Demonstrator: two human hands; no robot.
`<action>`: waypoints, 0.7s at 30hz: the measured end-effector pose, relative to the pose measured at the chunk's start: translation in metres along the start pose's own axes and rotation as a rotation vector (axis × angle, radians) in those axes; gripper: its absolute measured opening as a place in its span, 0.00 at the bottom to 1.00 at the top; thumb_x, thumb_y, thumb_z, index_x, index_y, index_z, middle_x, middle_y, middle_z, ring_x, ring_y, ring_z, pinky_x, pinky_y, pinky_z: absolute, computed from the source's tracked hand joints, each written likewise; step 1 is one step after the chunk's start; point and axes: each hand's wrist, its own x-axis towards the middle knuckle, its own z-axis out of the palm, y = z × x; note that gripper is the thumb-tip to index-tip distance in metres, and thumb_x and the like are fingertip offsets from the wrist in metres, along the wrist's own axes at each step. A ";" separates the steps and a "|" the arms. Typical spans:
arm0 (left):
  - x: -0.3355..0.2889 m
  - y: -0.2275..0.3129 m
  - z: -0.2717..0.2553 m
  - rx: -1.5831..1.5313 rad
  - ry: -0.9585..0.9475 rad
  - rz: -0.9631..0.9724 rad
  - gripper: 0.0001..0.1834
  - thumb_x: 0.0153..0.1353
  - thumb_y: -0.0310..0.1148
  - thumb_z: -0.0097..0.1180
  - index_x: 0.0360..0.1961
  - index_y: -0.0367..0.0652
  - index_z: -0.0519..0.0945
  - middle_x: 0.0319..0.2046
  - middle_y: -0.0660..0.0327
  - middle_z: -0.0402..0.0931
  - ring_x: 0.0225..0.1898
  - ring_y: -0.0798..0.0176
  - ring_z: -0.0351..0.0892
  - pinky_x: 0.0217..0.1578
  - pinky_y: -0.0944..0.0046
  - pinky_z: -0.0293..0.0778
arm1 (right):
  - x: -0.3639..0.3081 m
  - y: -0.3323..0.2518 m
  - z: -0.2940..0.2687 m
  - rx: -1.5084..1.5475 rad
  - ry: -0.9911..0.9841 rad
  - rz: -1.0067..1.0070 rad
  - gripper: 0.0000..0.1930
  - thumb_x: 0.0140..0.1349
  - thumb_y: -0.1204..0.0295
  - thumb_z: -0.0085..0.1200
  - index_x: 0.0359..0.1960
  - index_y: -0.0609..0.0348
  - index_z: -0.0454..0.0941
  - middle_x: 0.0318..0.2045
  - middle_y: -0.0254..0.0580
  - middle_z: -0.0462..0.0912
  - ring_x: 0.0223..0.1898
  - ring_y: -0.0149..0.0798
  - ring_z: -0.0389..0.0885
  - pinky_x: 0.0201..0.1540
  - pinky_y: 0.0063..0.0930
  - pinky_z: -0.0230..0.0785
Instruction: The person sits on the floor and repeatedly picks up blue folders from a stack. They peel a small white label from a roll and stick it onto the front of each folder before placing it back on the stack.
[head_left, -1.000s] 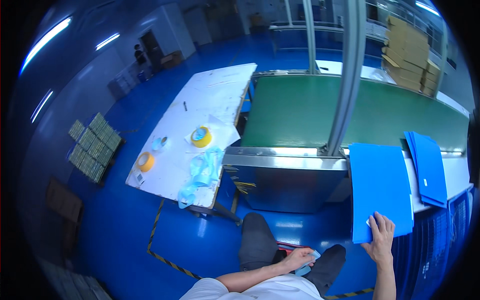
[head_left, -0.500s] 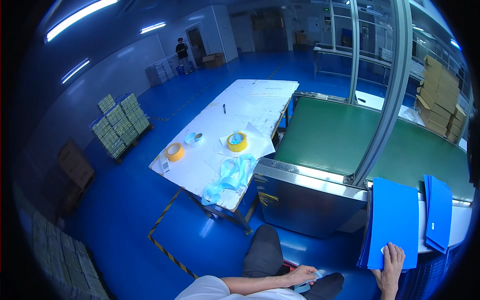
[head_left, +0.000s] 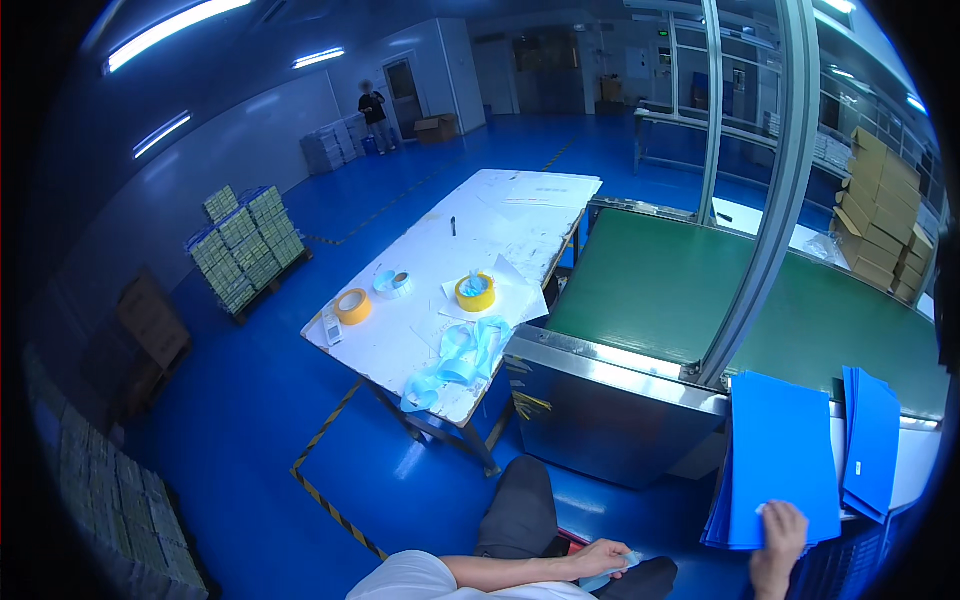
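Note:
My left hand (head_left: 603, 560), low in the middle near my knees, is closed on a light blue strip (head_left: 597, 582). At the lower right, my right hand (head_left: 785, 543) is over the lower edge of a stack of blue sheets (head_left: 785, 440). Its fingers are drawn together, slightly blurred, at a small white label (head_left: 760, 508) on the top sheet. To the right of this stack lies a second, smaller pile of blue sheets (head_left: 872, 430), with a small white mark on it.
A green conveyor belt (head_left: 650, 285) with metal posts (head_left: 770, 200) runs behind the sheets. Left of it, a white table (head_left: 420, 250) carries yellow tape rolls (head_left: 475, 292), a tangled light blue strip (head_left: 458, 370) and a pen (head_left: 453, 226). Another person (head_left: 373, 115) stands far back.
My right hand has shifted slightly down, its fingers drawing closer together at the white label. The top sheets sit a little askew. My left hand keeps the strip. The view has tilted slightly.

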 end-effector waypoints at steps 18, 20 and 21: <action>0.000 -0.012 -0.003 0.051 -0.016 0.002 0.14 0.67 0.33 0.54 0.48 0.34 0.80 0.37 0.62 0.80 0.37 0.70 0.80 0.42 0.69 0.78 | -0.034 0.005 0.018 0.011 -0.047 -0.210 0.17 0.45 0.81 0.56 0.41 0.69 0.79 0.47 0.54 0.83 0.52 0.55 0.81 0.52 0.49 0.69; 0.002 -0.011 -0.003 0.049 -0.023 -0.030 0.15 0.68 0.32 0.52 0.50 0.33 0.80 0.38 0.63 0.79 0.39 0.74 0.78 0.44 0.72 0.77 | -0.033 -0.002 0.019 0.053 -0.099 -0.166 0.17 0.46 0.80 0.56 0.41 0.69 0.79 0.46 0.54 0.83 0.51 0.54 0.81 0.52 0.49 0.69; 0.002 -0.012 -0.003 0.047 -0.026 -0.024 0.15 0.68 0.31 0.52 0.50 0.33 0.80 0.38 0.63 0.79 0.39 0.74 0.78 0.44 0.72 0.77 | -0.034 -0.006 0.020 0.065 -0.093 -0.166 0.17 0.46 0.80 0.56 0.41 0.69 0.79 0.46 0.54 0.83 0.51 0.54 0.81 0.53 0.50 0.69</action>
